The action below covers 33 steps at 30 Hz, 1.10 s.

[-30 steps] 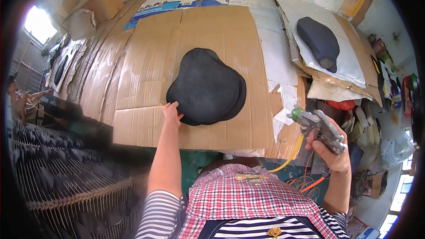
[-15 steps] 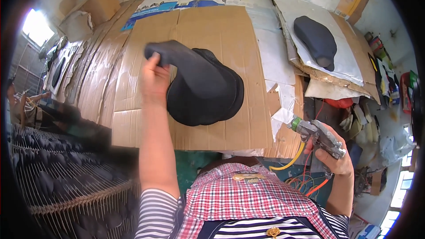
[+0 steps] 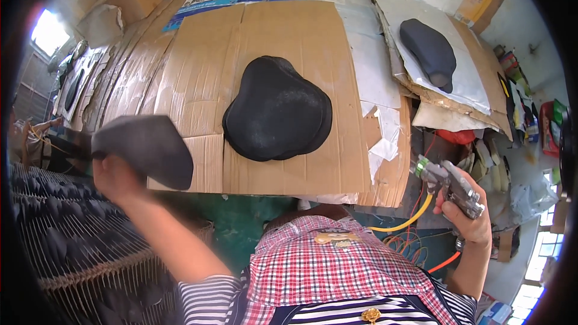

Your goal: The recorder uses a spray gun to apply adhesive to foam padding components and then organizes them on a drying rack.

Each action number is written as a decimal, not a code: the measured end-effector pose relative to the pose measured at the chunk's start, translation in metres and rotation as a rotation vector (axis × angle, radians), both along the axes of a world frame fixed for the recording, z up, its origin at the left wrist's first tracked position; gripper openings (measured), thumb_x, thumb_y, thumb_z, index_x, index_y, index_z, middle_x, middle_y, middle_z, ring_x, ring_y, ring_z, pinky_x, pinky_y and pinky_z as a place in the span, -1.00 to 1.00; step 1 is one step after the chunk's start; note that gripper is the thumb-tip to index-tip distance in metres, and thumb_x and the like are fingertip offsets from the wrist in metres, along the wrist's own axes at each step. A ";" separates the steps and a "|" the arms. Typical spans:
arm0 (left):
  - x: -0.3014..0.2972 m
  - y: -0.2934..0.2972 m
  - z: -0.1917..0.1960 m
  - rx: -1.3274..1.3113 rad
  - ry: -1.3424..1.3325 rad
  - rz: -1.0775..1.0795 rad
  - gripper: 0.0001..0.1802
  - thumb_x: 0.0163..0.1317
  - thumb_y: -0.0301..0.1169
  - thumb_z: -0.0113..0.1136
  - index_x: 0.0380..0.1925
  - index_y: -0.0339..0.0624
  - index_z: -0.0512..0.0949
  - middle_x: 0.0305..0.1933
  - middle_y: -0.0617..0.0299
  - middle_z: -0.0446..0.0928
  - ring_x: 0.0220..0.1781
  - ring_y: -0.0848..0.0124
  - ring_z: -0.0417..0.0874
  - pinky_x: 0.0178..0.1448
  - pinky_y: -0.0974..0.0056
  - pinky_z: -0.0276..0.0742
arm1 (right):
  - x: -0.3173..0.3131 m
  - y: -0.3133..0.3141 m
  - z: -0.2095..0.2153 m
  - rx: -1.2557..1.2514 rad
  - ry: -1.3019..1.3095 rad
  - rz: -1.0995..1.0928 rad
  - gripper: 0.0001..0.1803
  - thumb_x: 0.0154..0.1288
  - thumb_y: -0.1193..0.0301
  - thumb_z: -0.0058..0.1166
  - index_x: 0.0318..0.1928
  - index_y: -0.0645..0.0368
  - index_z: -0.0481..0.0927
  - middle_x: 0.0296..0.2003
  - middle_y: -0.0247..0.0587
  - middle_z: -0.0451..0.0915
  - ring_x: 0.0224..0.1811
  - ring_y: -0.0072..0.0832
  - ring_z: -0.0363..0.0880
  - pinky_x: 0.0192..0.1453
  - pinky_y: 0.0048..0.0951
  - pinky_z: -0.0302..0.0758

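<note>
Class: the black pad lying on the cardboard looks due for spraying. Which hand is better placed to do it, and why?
Probably the right hand: it already grips the spray gun near the black pad on the cardboard. The left hand is occupied holding a dark piece off to the left.

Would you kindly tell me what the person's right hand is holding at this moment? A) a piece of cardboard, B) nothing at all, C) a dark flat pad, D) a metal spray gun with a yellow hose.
D: the right hand grips a metal spray gun trailing a yellow hose at the table's right edge, while the left hand lifts a dark flat pad.
</note>
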<state>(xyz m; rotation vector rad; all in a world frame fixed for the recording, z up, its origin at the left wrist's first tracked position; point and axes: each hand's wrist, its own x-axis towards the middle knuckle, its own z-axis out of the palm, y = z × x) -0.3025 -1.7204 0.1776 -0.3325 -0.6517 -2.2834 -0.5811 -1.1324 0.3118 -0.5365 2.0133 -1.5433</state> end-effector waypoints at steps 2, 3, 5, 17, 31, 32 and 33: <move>0.007 0.026 0.011 0.077 -0.063 0.190 -0.67 0.31 -0.54 -0.16 0.02 -0.46 0.41 0.06 -0.11 0.50 0.13 0.10 0.49 0.29 0.01 0.34 | 0.004 0.006 -0.004 0.082 0.048 0.062 -0.24 0.03 0.36 0.31 0.24 0.35 0.31 -0.31 -0.19 0.56 -0.40 -0.55 0.52 -0.28 -0.52 0.52; 0.023 0.010 -0.004 0.164 -0.087 0.350 -0.67 0.31 -0.52 -0.19 0.00 -0.47 0.41 0.03 -0.12 0.52 0.13 0.08 0.50 0.30 -0.01 0.32 | 0.008 0.003 0.001 0.034 -0.031 0.135 -0.36 0.05 0.60 0.24 0.19 0.37 0.38 -0.26 -0.24 0.60 -0.26 -0.60 0.53 -0.10 -0.51 0.48; 0.038 0.007 -0.011 0.193 -0.057 0.327 -0.68 0.31 -0.51 -0.18 -0.02 -0.48 0.41 0.02 -0.12 0.52 0.12 0.08 0.51 0.29 0.00 0.34 | 0.012 0.002 -0.007 -0.024 -0.087 0.250 -0.38 0.06 0.63 0.24 0.19 0.38 0.38 -0.29 -0.24 0.60 -0.28 -0.61 0.51 -0.11 -0.52 0.48; 0.056 0.036 -0.023 0.217 -0.016 0.518 -0.68 0.31 -0.48 -0.20 -0.07 -0.52 0.41 0.02 -0.15 0.51 0.09 0.05 0.52 0.25 -0.05 0.37 | 0.015 -0.073 -0.018 -0.136 0.138 0.144 -0.40 0.19 0.56 0.13 0.25 0.37 0.30 -0.32 -0.24 0.54 -0.29 -0.60 0.51 -0.19 -0.56 0.50; 0.049 0.021 -0.030 0.198 0.012 0.299 -0.65 0.25 -0.45 -0.10 -0.03 -0.43 0.46 0.10 -0.09 0.49 0.20 0.11 0.45 0.37 0.00 0.19 | 0.031 -0.008 -0.006 0.015 0.017 0.093 -0.35 0.11 0.53 0.21 0.24 0.34 0.33 -0.27 -0.25 0.57 -0.30 -0.59 0.53 -0.17 -0.52 0.51; 0.046 0.022 -0.029 0.200 0.011 0.294 -0.65 0.25 -0.45 -0.10 -0.03 -0.43 0.46 0.10 -0.09 0.49 0.20 0.11 0.45 0.37 0.00 0.19 | 0.031 -0.008 -0.005 0.017 0.017 0.088 -0.35 0.11 0.53 0.21 0.24 0.34 0.33 -0.27 -0.25 0.57 -0.30 -0.59 0.53 -0.17 -0.52 0.51; 0.042 0.024 -0.027 0.144 0.046 0.162 -0.65 0.24 -0.45 -0.09 -0.03 -0.41 0.47 0.10 -0.08 0.49 0.20 0.11 0.44 0.37 0.00 0.19 | 0.030 -0.010 -0.003 0.002 -0.002 0.149 -0.34 0.11 0.53 0.22 0.25 0.34 0.33 -0.29 -0.23 0.57 -0.31 -0.57 0.53 -0.17 -0.50 0.50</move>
